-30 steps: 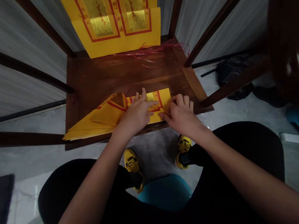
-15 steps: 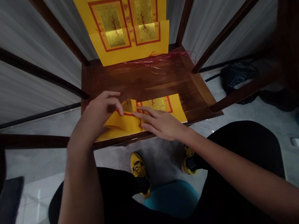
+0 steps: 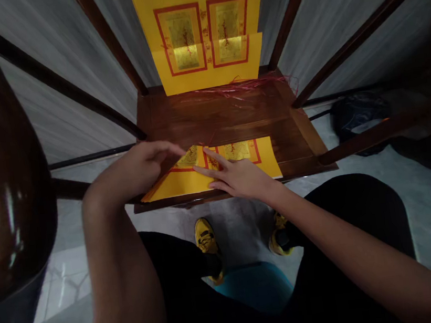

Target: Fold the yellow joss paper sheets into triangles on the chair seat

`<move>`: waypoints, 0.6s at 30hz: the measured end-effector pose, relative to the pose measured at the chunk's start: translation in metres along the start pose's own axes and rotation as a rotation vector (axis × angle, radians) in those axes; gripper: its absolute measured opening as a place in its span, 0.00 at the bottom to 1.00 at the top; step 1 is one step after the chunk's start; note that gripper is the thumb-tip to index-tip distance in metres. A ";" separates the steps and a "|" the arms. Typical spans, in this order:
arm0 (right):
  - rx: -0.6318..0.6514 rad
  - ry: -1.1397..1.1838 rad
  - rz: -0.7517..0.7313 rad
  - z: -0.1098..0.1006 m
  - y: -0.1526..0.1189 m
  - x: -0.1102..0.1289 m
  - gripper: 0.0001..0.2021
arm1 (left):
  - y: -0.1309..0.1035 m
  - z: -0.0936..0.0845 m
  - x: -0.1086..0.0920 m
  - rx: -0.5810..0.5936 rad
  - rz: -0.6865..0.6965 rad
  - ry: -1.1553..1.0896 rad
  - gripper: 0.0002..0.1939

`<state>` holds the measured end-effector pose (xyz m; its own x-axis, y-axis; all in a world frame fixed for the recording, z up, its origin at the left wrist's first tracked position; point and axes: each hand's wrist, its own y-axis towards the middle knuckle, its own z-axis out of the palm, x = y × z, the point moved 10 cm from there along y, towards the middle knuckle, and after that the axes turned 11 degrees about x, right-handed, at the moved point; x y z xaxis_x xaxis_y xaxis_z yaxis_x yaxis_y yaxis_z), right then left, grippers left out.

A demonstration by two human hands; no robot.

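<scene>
A stack of yellow joss paper (image 3: 244, 173), with red-bordered gold panels, lies along the front of a dark wooden seat (image 3: 210, 120). Its left part is lifted and slants upward. My left hand (image 3: 140, 163) is beside that raised edge, fingers stretched toward the upper corner; the thumb is partly hidden. Flat on the middle of the stack rests my right hand (image 3: 241, 178), fingers spread and holding nothing. More yellow joss paper (image 3: 212, 79) with the same red frames stands upright at the back of the seat.
Thin pink-red strings (image 3: 237, 88) are strewn on the seat at the back. Dark wooden bars and posts rise on both sides. A black bag (image 3: 359, 121) sits on the floor at right. Below are yellow shoes (image 3: 206, 237) and a blue stool (image 3: 256, 286).
My left hand has shifted from above the paper to its left edge, and its fingers have straightened. The lifted left part now shows its gold panel. My right hand stays on the middle.
</scene>
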<state>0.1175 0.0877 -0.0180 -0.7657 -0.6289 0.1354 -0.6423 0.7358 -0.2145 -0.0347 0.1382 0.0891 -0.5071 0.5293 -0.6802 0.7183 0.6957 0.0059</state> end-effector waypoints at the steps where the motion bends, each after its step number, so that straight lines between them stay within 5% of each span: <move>1: 0.004 -0.014 0.003 0.001 0.000 0.000 0.31 | 0.005 0.000 -0.008 0.000 -0.048 -0.038 0.15; 4: -0.018 -0.020 -0.011 0.003 0.001 0.001 0.30 | 0.033 0.018 -0.046 -0.028 -0.003 -0.189 0.18; 6: -0.054 -0.011 -0.028 0.002 0.002 0.002 0.30 | 0.058 0.049 -0.065 -0.002 0.120 -0.222 0.18; 11: -0.074 -0.013 -0.036 0.012 0.009 0.002 0.26 | 0.100 0.123 -0.013 0.056 -0.051 0.034 0.17; 18: -0.241 0.049 -0.166 0.003 -0.008 0.007 0.18 | 0.096 0.126 0.025 0.056 -0.093 -0.023 0.22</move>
<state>0.1167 0.0767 -0.0180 -0.6465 -0.7371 0.1969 -0.7443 0.6660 0.0498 0.0814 0.1574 -0.0195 -0.5621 0.4516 -0.6929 0.6942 0.7130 -0.0984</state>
